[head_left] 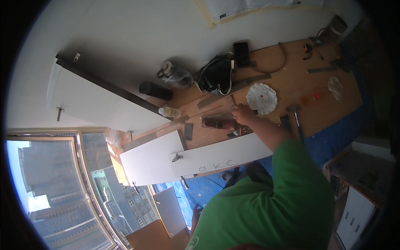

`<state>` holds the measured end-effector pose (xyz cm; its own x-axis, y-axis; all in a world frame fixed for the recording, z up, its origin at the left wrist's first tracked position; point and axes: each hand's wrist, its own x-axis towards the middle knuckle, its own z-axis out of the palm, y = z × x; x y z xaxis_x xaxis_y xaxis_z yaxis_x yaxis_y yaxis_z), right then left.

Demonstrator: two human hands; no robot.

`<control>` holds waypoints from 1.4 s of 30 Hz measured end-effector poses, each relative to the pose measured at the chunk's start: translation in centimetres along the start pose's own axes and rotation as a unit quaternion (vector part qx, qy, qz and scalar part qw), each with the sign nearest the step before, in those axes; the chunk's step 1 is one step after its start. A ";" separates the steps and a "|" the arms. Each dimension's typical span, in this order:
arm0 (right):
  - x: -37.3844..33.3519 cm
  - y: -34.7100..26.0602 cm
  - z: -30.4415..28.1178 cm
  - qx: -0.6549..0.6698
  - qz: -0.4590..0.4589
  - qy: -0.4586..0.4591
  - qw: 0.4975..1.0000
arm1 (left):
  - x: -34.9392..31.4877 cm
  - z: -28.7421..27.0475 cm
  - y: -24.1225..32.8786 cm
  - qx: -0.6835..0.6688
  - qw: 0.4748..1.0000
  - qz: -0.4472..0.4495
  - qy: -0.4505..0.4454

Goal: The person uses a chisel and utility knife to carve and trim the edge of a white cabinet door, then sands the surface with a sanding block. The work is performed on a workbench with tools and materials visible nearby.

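My right hand (242,113) reaches over the wooden worktop, its fingers closed. A dark end shows beside it, but what it holds I cannot make out. Just left of these fingers lies a reddish-brown, bottle-like object (220,123) with a dark patch. A crumpled white round sheet (262,98) with a small red bit on it is right of the hand. Low by my body, my left hand (196,213) is small and partly hidden, near a leaning pale panel (171,210); its finger state is unclear. A claw hammer (297,121) rests by my right forearm.
White cabinet doors with hinges (221,160) line the worktop's near edge. Farther back stand a clear jug (179,77), a black bottle (156,90), a small pale bottle (170,111), a black bag (216,75) and a phone (241,53). Blue sheeting (333,133) lies around.
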<state>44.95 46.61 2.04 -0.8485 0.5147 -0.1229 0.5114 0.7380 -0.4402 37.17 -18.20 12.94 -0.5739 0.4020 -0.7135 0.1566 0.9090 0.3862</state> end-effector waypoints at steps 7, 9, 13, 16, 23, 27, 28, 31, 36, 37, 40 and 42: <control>0.4 -1.3 2.3 -0.019 -0.007 0.068 0.998 | 0.1 1.8 2.1 -0.008 0.999 -0.025 -0.028; 0.1 -1.2 1.8 0.062 0.019 0.105 0.992 | 0.3 2.1 2.1 -0.002 0.999 -0.033 -0.031; -1.8 -3.3 -1.3 0.217 0.123 0.027 0.968 | -0.2 1.5 1.0 0.005 0.998 -0.056 -0.024; -4.6 -4.9 -4.3 0.258 0.095 -0.112 0.955 | -0.5 1.3 -0.3 0.016 0.998 -0.065 -0.021; -12.2 -7.3 -0.8 0.286 0.042 -0.180 0.940 | 1.1 0.5 -2.1 0.050 0.997 -0.056 -0.019; -14.2 -8.0 -1.6 0.268 -0.021 -0.256 0.929 | 4.3 0.0 2.3 0.042 0.998 -0.004 -0.049; -14.7 -8.1 -1.7 0.291 0.007 -0.252 0.923 | 5.3 0.0 3.7 0.039 0.997 0.012 -0.061; -14.8 -8.7 -3.4 0.253 0.055 -0.289 0.921 | 6.6 0.6 7.8 0.025 0.994 0.052 -0.090; -15.5 -7.9 -3.2 0.218 0.089 -0.300 0.924 | 6.9 1.8 11.4 0.002 0.989 0.068 -0.128; -16.1 -7.7 -2.8 0.207 0.076 -0.288 0.932 | 6.7 1.9 10.9 0.000 0.990 0.063 -0.127; -15.9 -7.8 -3.4 0.203 0.063 -0.306 0.928 | 4.9 1.5 7.2 0.013 0.994 0.023 -0.107; -15.8 -7.6 -3.6 0.210 0.078 -0.313 0.923 | 3.3 1.1 4.1 0.029 0.996 -0.006 -0.088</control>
<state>54.99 34.41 10.50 -0.7489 0.1501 -0.6455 0.6474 0.3738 -0.6642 36.79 -13.02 11.50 -0.4264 0.4002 -0.8112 0.1995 0.9163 0.3472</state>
